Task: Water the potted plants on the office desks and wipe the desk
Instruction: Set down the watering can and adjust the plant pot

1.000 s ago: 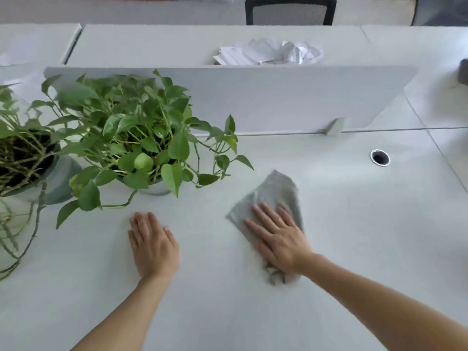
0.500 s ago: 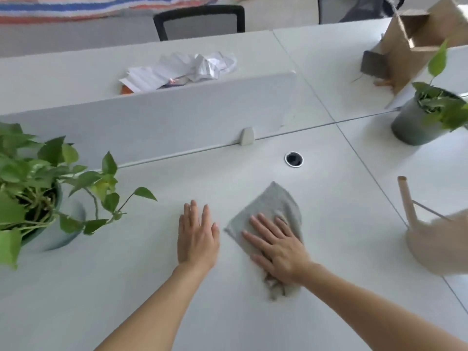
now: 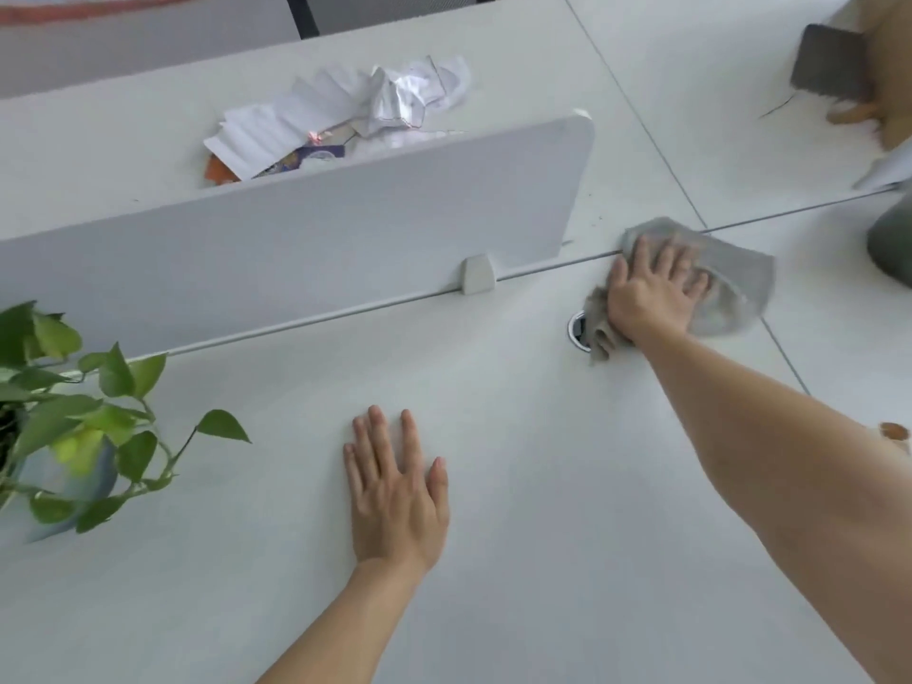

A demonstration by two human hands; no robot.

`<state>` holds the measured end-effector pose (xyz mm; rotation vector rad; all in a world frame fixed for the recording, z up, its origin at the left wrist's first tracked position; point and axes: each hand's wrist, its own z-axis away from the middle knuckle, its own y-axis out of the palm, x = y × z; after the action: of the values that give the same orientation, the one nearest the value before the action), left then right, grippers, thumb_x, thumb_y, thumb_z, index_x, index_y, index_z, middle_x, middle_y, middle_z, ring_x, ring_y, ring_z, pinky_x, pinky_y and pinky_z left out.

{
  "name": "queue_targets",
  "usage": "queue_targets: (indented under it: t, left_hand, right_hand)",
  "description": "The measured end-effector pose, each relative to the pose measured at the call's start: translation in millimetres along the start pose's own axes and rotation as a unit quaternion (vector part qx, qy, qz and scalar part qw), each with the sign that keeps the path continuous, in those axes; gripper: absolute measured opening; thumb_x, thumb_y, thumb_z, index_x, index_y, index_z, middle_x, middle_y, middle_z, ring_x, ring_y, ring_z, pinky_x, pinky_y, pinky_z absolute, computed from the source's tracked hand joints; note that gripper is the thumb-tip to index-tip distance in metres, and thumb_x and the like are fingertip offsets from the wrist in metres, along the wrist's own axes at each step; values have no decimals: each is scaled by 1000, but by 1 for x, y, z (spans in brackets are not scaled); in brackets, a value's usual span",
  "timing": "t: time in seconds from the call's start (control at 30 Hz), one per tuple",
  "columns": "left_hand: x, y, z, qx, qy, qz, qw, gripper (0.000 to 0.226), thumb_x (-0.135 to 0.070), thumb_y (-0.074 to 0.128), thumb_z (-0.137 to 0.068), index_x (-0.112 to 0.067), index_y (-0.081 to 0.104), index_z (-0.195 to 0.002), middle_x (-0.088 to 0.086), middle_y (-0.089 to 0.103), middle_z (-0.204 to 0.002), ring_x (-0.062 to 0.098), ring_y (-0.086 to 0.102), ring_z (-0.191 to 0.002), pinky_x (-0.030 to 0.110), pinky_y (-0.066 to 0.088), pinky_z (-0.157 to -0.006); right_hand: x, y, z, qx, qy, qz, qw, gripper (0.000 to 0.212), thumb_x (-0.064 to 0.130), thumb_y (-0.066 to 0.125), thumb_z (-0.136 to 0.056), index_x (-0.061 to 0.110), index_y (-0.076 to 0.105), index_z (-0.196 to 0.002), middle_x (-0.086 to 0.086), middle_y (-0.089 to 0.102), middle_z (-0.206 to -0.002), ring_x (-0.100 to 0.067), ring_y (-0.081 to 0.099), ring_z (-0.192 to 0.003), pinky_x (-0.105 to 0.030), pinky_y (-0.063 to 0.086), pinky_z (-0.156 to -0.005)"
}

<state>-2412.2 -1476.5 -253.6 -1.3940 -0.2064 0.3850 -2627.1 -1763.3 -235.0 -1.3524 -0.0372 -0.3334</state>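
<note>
Bright, even, diffuse light; source direction unclear. White desk pale and slightly washed out, no hard glare. Shadows faint and soft: thin rim around left hand. Cloth and right hand smeared by motion blur. Plant leaves soft at left edge; grey pot at right edge blurred. Desk seams slant and bow toward corners: wide-angle distortion.

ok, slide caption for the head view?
Right hand presses a grey cloth on the desk; left hand rests flat.
</note>
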Motion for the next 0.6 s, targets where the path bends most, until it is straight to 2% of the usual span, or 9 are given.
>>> queue_targets:
  t: [0.1,0.17,0.23,0.3,0.37,0.43,0.5,0.57,0.6]
  left_hand:
    - [2,0,-1,1,-6,-1,1000,67,-47,19,-98,-8,30,-151,26,21,-156,42,19,-145,52,13,-116]
    - [3,-2,-1,8,-7,-1,1000,68,-47,21,-97,-8,32,-150,26,22,-156,42,19,-145,52,13,-116]
    - [0,-4,-3,9,-10,5,1000,68,-48,21,-96,-7,33,-150,26,23,-155,43,20,-144,52,12,-116]
    - [-2,-7,-5,7,-9,7,1000,68,-47,22,-95,-7,33,-150,27,23,-155,44,20,-144,52,11,-116]
    - [-4,-6,-6,10,-7,13,1000,70,-48,20,-94,-8,30,-151,27,21,-156,44,18,-145,51,6,-117]
    - [-6,-8,-6,19,-15,21,999,72,-50,14,-93,-10,22,-153,26,13,-158,42,9,-147,49,0,-118]
    - [-2,-10,-6,38,0,23,999,69,-50,13,-96,-14,11,-155,23,1,-160,38,-3,-149,47,-5,-119]
    - [8,-19,-6,55,23,47,997,62,-45,21,-102,-17,10,-156,19,-4,-161,35,-7,-149,44,-5,-120]
    - [19,-24,5,48,38,66,996,58,-41,25,-103,-17,17,-155,19,0,-162,34,-3,-149,42,-2,-120]
  right_hand:
    - [28,16,43,58,-229,11,972,54,49,14,-105,36,21,-157,2,4,-168,-17,-5,-155,-46,-6,-122]
    - [8,16,78,89,-316,20,944,58,55,9,-102,41,27,-155,9,9,-167,-12,-1,-154,-41,-5,-122]
    - [-34,4,88,71,-272,7,960,68,62,1,-93,45,28,-153,13,9,-166,-9,-1,-154,-37,-3,-123]
    - [-73,-4,86,32,-131,3,991,67,63,5,-94,43,23,-155,11,5,-167,-11,-3,-154,-40,-2,-124]
    - [-93,-3,92,16,-11,1,1000,61,54,13,-101,37,15,-159,6,-2,-168,-15,-8,-154,-45,-4,-124]
    - [-87,8,122,5,25,-11,1000,59,47,17,-103,32,13,-160,1,-5,-168,-19,-10,-154,-49,-7,-123]
    - [-70,29,177,12,-20,-10,1000,59,47,16,-103,32,14,-159,-1,-4,-168,-20,-11,-154,-49,-8,-123]
    - [-59,52,241,25,-156,10,987,60,52,14,-101,35,21,-158,1,4,-168,-19,-5,-155,-46,-6,-123]
    - [-62,58,277,40,-240,29,970,59,55,14,-101,36,27,-156,3,11,-167,-19,2,-155,-46,-2,-123]
